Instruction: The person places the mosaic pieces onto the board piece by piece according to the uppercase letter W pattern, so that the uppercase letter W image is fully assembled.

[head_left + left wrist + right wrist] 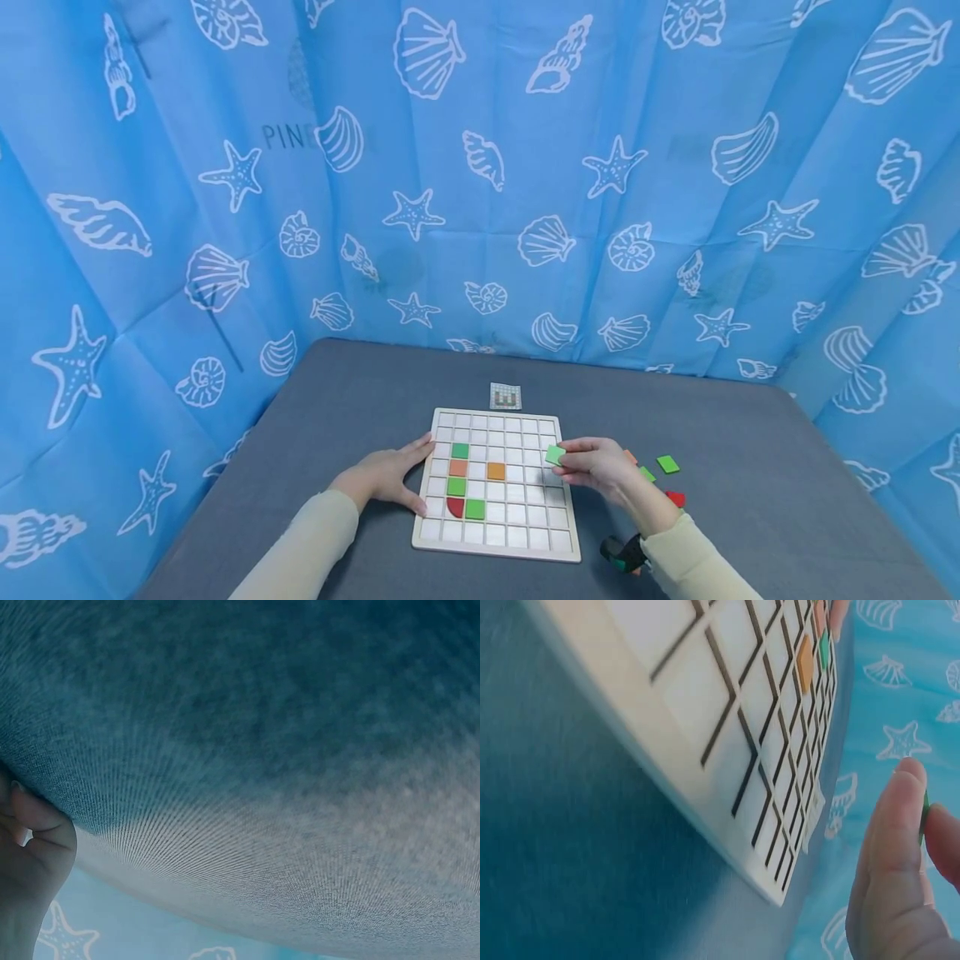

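Observation:
A white gridded board [517,536] with a pale wooden frame lies on the grey table. My left hand [386,477] rests at its left edge, thumb and fingers spread along the frame. Over the right edge, my right hand [600,468] pinches a light green square tile [555,455] between thumb and fingers. In the right wrist view that tile [924,816] shows only as a thin green edge. Left of centre, a column on the board holds a green tile [460,451], a salmon tile [458,468], another green tile [457,487] and a red quarter-round tile [455,507].
On the board also sit an orange tile [496,472] and a green square [475,509]. A small pattern card [506,397] lies behind it. Right of the board are loose green [667,464] and red pieces [676,498], with a black object [622,553] near the right sleeve.

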Action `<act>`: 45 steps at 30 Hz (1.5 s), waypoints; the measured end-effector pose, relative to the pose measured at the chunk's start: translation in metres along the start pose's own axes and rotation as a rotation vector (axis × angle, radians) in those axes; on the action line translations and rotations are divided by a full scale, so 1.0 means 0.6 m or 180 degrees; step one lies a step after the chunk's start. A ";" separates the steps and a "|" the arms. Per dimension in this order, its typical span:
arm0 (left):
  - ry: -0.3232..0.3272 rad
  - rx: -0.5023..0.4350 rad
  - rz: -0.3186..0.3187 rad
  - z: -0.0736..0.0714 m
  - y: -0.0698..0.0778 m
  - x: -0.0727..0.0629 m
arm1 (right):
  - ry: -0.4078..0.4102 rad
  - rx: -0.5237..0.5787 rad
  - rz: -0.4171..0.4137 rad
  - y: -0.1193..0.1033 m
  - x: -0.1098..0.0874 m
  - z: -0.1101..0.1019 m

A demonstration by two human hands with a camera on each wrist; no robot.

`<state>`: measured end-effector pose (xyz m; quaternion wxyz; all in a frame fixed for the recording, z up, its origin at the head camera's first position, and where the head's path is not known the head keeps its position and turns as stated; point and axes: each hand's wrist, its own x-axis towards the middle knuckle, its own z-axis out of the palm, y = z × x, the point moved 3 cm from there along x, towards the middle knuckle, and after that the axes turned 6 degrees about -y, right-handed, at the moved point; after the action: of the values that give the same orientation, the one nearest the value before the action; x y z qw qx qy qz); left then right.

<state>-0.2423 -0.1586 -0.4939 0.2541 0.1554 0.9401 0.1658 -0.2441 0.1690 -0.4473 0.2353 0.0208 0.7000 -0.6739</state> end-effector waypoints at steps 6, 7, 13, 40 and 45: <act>0.0030 0.0039 -0.0014 0.001 0.002 -0.003 | -0.0124 -0.0002 0.0042 0.007 0.001 0.020; 0.0031 0.0042 -0.0018 0.001 0.002 -0.002 | -0.0142 -0.0010 0.0058 0.008 0.001 0.024; 0.0022 0.0044 -0.0028 0.001 0.002 -0.004 | -0.0206 -0.0003 0.0181 0.014 0.006 0.046; 0.0018 0.0083 -0.0013 0.000 0.002 -0.002 | -0.0242 -0.0500 0.0293 0.044 0.018 0.113; 0.0013 0.0083 -0.0018 -0.001 0.000 -0.001 | -0.0127 -0.0551 0.0286 0.046 0.022 0.121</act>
<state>-0.2421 -0.1588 -0.4931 0.2506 0.1557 0.9431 0.1532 -0.2241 0.0983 -0.4762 0.2800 0.0185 0.7492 -0.5999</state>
